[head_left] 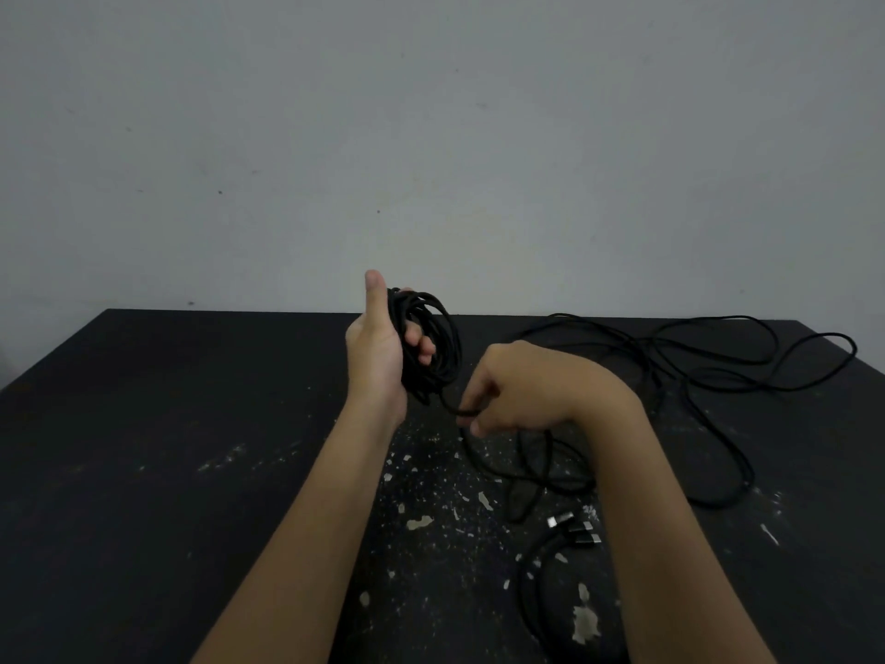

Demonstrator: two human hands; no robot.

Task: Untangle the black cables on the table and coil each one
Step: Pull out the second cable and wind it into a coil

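My left hand (378,357) is raised above the table's middle, thumb up, fingers closed through a coil of black cable (438,347) made of several loops. From the coil's bottom a strand runs down to my right hand (517,390), which pinches it between thumb and fingers just to the right. More loose black cable (718,371) lies in tangled loops on the right half of the black table (167,448). Cable ends with metal connectors (574,529) lie close to me, beside my right forearm.
The table top is black with chipped, pale paint specks (431,496) in the middle front. A plain grey wall (431,136) stands behind the table's far edge. Loose cable loops reach near the table's right edge.
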